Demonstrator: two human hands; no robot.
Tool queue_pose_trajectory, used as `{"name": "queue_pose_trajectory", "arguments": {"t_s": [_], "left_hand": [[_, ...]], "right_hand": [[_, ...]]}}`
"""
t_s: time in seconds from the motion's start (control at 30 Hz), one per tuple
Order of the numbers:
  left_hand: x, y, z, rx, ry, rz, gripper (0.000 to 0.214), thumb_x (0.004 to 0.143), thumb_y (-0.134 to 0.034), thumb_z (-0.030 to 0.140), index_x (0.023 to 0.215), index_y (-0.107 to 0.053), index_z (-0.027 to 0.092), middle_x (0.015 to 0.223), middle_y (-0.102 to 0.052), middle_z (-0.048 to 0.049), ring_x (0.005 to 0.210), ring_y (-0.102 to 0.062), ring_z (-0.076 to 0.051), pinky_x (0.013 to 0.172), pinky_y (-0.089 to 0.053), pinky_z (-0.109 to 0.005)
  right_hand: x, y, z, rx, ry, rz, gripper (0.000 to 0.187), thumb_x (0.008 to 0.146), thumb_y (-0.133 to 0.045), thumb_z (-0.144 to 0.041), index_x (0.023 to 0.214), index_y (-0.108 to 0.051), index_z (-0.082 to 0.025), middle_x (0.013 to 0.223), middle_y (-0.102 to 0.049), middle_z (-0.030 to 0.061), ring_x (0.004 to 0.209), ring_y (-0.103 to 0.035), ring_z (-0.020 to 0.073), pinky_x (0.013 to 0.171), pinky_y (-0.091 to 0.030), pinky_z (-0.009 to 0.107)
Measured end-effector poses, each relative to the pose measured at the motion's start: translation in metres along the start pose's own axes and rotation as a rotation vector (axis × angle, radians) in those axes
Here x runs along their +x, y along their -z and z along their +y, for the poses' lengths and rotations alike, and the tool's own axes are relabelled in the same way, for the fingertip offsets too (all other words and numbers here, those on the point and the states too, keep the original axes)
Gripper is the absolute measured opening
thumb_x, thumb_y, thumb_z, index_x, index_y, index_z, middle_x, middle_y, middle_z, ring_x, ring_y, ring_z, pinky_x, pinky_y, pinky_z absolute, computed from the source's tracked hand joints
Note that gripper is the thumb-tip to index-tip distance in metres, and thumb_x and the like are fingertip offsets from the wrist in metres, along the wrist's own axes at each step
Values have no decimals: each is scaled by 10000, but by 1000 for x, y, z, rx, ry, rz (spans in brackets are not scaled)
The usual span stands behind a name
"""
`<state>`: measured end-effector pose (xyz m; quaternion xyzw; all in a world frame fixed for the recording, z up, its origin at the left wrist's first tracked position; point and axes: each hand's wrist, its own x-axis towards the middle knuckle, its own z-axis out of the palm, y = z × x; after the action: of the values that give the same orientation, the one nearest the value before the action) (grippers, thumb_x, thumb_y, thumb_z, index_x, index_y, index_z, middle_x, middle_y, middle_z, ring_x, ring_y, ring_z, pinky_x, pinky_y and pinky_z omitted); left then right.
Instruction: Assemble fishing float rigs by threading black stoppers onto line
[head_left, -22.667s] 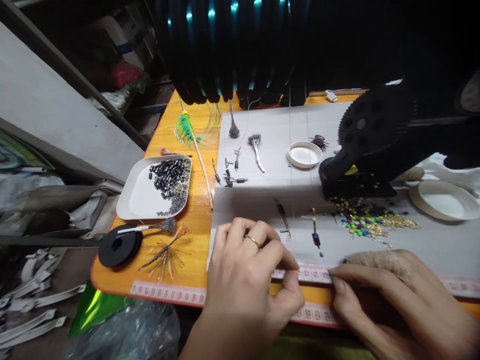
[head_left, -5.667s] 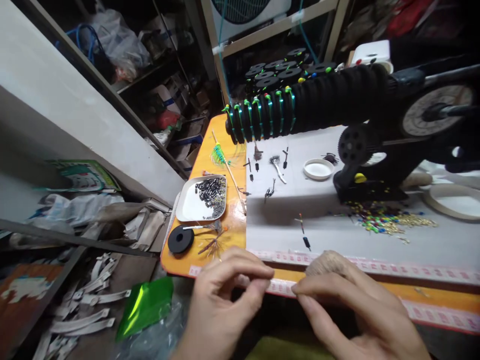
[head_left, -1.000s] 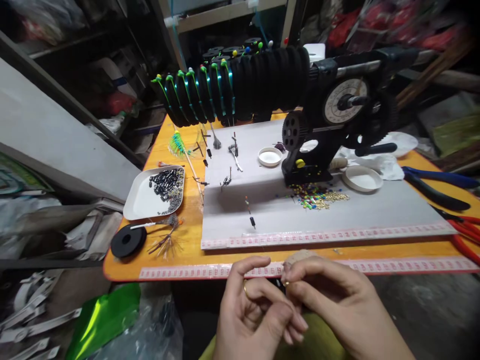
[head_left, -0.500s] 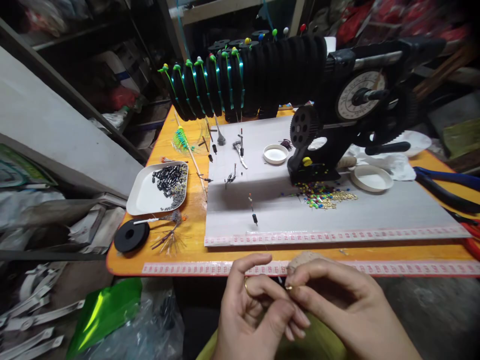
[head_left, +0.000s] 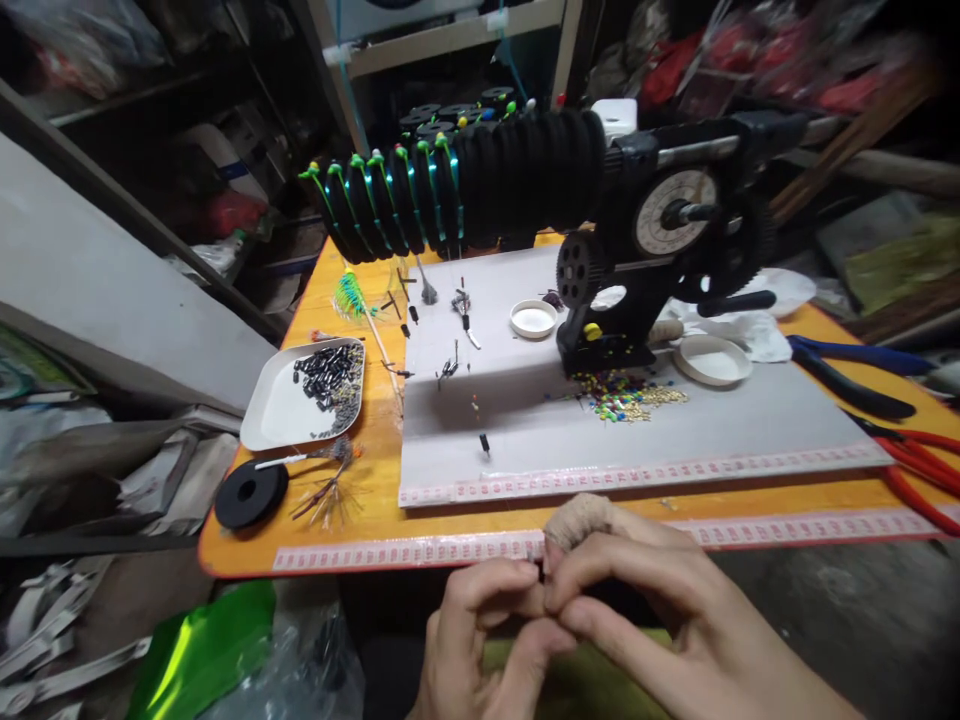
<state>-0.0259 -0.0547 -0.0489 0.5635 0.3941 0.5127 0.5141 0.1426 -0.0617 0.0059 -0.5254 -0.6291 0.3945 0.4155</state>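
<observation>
Before the bench (head_left: 420, 525), the left hand (head_left: 454, 640) and right hand (head_left: 645, 590) meet, fingers curled; whether they grip anything, I cannot tell. Measuring tape (head_left: 360, 557) lines the near edge; beads (head_left: 611, 400) lie farther back before a black machine (head_left: 536, 185).

Left hand (head_left: 456, 650) and right hand (head_left: 660, 585) curl inward, tips seemingly touching.

Beyond the right hand (head_left: 660, 600), the black drum (head_left: 529, 180) overhangs a gap.
</observation>
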Motion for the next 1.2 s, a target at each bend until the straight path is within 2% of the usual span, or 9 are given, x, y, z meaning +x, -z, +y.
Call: {"name": "queue_pose_trajectory", "arguments": {"t_s": [0.1,0.27,0.4,0.5,0.63,0.7,0.83,1.03,1.2], "left_hand": [[7,8,-4,98,-98,-22,279,853,-775,298,1110,-668,270,816,-755,1,711,-736,-142,685,-597,-185],[32,17,-1,141,-400,-316,98,893,-675,119,940,-697,202,789,-715,-20,668,-696,-129,632,-576,-190],[33,14,3,276,-395,-224,125,951,-640,240,859,-716,203,1143,-679,-85,965,-711,-181,871,-582,-274],[31,11,2,324,-461,-177,196,964,-614,296,825,-737,233,1284,-603,-79,1239,-596,-245,1063,-497,-368],[32,12,5,434,-530,-99,100,919,-686,223,903,-779,255,1084,-576,-58,1023,-637,-187,887,-557,-269],[34,14,8,445,-460,-111,137,914,-680,143,947,-773,238,975,-611,-40,853,-662,-139,747,-563,-202],[37,13,15,236,-307,-244,200,845,-719,53,944,-752,223,839,-738,-11,742,-720,-130,709,-589,-180],[27,-2,19,-293,163,12,266,758,-855,156,978,-730,238,743,-780,16,657,-744,-122,654,-612,-175],[27,-5,23,-379,244,40,292,697,-902,171,913,-715,233,713,-784,35,636,-744,-111,619,-603,-158]], "right_hand": [[-2,-1,-4,-5,59,29,188,905,-587,-77,877,-687,-234,873,-648,9,858,-659,128,771,-538,195],[-14,0,2,107,142,43,166,899,-629,-77,908,-681,-235,902,-575,16,868,-623,126,800,-529,203],[-13,2,2,370,160,-31,142,993,-577,-239,878,-660,-236,942,-625,34,924,-657,149,838,-545,256],[-10,4,-2,400,135,-13,212,1002,-567,-323,835,-661,-233,858,-642,24,830,-660,146,766,-551,263],[-12,2,-2,236,46,86,135,940,-640,-191,834,-693,-256,788,-653,-12,773,-637,126,731,-529,223],[-13,-2,0,220,-27,130,120,920,-647,-167,923,-692,-278,832,-681,-17,795,-652,130,740,-535,219],[-13,-8,3,305,-238,164,54,932,-631,-238,975,-606,-256,876,-630,-9,778,-652,137,699,-558,231],[-8,-10,3,307,-291,117,93,927,-625,-234,890,-541,-244,825,-565,-24,767,-624,132,698,-562,228],[-9,-9,5,312,-274,114,104,935,-622,-238,878,-536,-248,814,-564,-25,752,-635,130,684,-572,224]]}}
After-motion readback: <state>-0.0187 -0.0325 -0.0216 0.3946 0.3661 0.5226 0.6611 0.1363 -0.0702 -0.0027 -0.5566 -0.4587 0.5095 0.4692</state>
